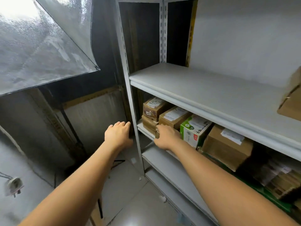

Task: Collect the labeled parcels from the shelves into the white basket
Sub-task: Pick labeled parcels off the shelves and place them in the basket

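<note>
your right hand (pixel 166 136) pinches the lower brown parcel (pixel 149 126); your left hand (pixel 118 133) hangs relaxed, holding nothing, beside the shelf post (pixel 130 95)

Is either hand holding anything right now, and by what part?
The right hand grips the lower brown box of the left-end stack by its front corner. The left hand holds nothing, open beside the shelf post.
</note>
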